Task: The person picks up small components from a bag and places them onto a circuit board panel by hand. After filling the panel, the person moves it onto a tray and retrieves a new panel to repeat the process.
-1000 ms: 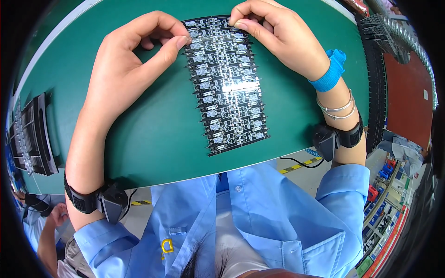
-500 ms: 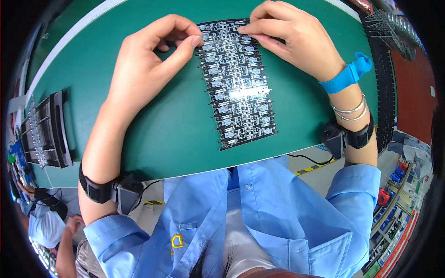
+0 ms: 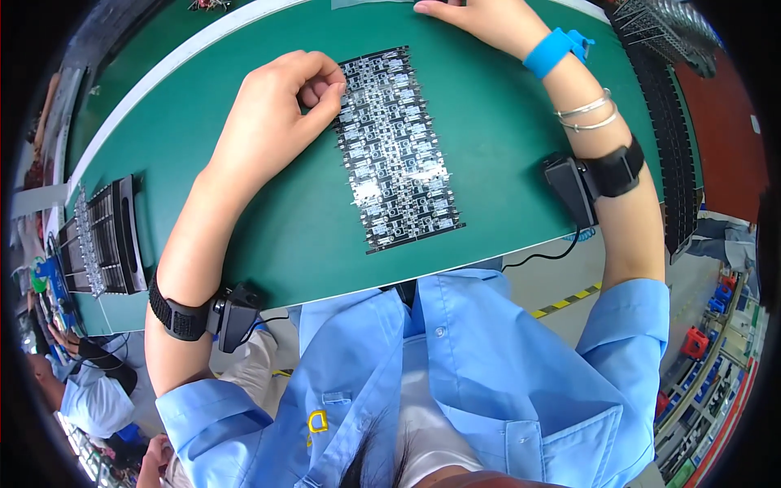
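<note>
A long black circuit board panel (image 3: 394,150), covered with rows of small pale and silvery parts, lies flat on the green work surface in front of me. My left hand (image 3: 285,102) is closed in a pinch at the panel's far left edge, with thumb and bent fingers together there. Beyond the panel, at the top rim of the picture, my right hand (image 3: 488,20) is apart from it. Only its thumb and part of the hand show, and its other fingers are cut off. Near that thumb, a greyish, flat thing (image 3: 366,3) is partly visible.
A black rack (image 3: 110,236) with slim slots stands at the table's left side. Along the right edge runs a black ribbed strip (image 3: 671,154), with a wire rack (image 3: 663,32) at the far right. Another person (image 3: 98,394) is at the lower left.
My right hand has left the panel's far right corner and moved away, up to the top rim. My left hand stays at the panel's left edge. The panel sits slightly further left in view.
</note>
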